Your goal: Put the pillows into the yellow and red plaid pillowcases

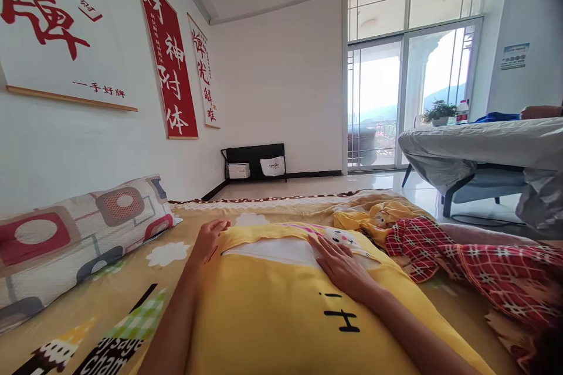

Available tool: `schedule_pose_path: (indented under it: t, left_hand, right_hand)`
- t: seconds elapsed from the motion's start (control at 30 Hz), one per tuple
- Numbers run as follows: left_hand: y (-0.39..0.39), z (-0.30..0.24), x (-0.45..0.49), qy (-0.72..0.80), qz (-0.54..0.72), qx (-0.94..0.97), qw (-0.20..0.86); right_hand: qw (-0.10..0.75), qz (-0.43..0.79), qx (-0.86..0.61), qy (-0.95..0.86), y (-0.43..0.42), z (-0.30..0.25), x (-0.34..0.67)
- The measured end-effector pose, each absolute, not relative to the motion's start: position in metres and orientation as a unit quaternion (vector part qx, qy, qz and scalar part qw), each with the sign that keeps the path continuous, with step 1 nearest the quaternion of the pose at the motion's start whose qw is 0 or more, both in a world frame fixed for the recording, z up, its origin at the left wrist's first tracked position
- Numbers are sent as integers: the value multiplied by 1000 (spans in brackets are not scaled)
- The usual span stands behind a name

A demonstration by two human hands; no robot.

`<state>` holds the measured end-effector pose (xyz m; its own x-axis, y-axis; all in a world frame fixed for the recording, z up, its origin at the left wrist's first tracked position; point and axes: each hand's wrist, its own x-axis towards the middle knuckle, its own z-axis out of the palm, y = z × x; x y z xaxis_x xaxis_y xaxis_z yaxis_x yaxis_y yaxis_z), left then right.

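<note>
A yellow pillowcase (259, 304) with "Hi" printed on it lies in front of me on the bed. White pillow fabric (272, 249) shows through its opening near the far end. At the far left corner, my left hand (213, 239) is closed on the pillowcase edge, with its fingertips partly hidden. My right hand (341, 263) lies flat, fingers stretched over the opening's right part, touching the white fabric and the flap beside a printed cartoon face (345, 239).
A patterned pillow (83, 228) lies at the left. Red plaid cloth (422, 246) and a yellow cloth (373, 214) lie bunched on the right of the bedsheet (176, 281). Beyond stand a covered table (484, 135), a chair (488, 184) and a low black rack (255, 158).
</note>
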<state>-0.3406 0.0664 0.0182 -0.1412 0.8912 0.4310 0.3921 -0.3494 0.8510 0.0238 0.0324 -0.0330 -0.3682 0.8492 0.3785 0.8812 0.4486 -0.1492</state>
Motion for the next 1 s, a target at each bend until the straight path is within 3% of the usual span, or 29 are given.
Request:
schedule_pose_path:
  t: [0.17,0.33,0.5,0.57,0.73,1.0]
  left_hand:
    - [88,-35,-350,534,570,564,268]
    - [77,-29,-351,538,526,610,248]
    - [56,-11,-345,594,385,699,98]
    - [52,-8,-343,608,360,703,82]
    - [42,-2,-355,637,306,698,118]
    - [33,-2,-370,693,184,673,181]
  right_hand:
    - [142,-53,-530,-835,38,-32,14]
    - [108,-18,-521,-847,47,10,20]
    - [237,-16,-480,-844,34,55,-4]
    - [253,8,-434,-864,24,48,-30]
    - [99,72,-377,-918,14,-13,-81]
    - [123,85,-364,-919,18,-17,-67]
